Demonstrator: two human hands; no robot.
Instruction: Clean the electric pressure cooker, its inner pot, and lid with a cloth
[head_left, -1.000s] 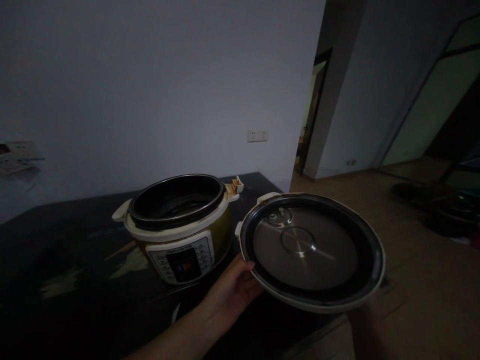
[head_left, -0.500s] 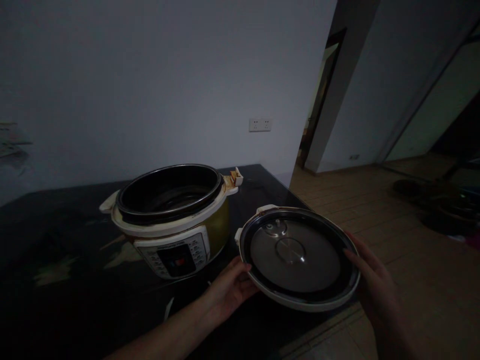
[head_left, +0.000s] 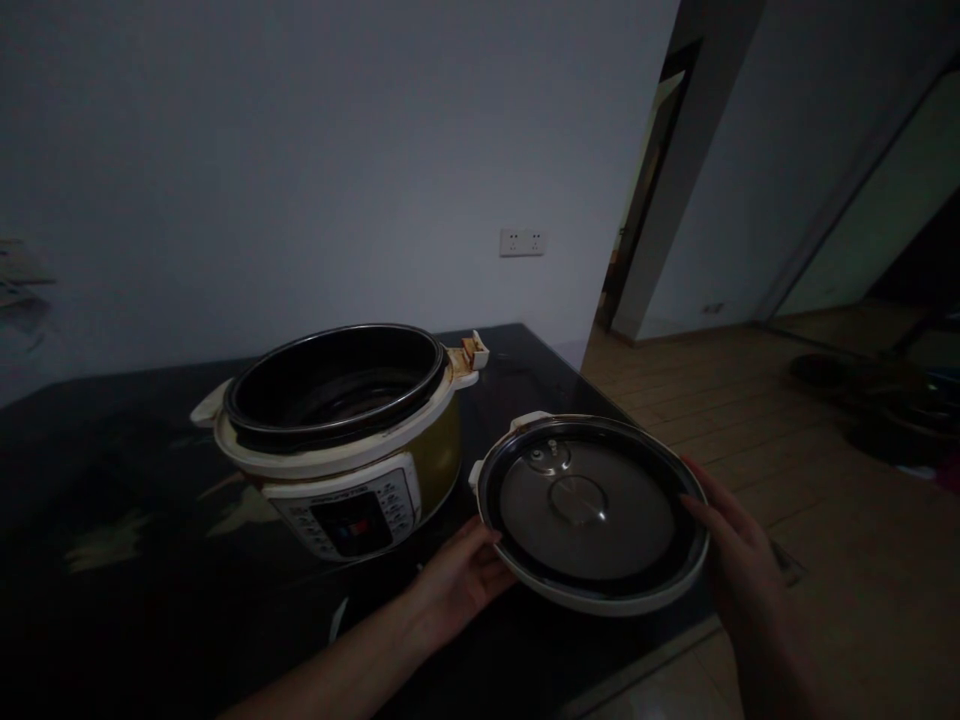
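Observation:
A round cooker lid [head_left: 592,510] lies upside down, its steel inner plate and black seal facing up, near the right corner of the dark table [head_left: 135,600]. My left hand [head_left: 457,580] grips its left rim from below. My right hand [head_left: 735,555] holds the right rim, fingers curled on the edge. To the left stands the open electric pressure cooker [head_left: 337,440], with a black inner pot, a yellow-green body and a white control panel facing me.
A white wall with a socket plate [head_left: 522,242] runs behind the table. The table's right edge drops to a wooden floor [head_left: 787,450]. A doorway [head_left: 645,190] opens at the right, and dark objects [head_left: 877,400] lie on the floor at the far right.
The lid has come down from a raised, tilted position to sit low and flat at the table's corner. My right hand has come into view on its right rim.

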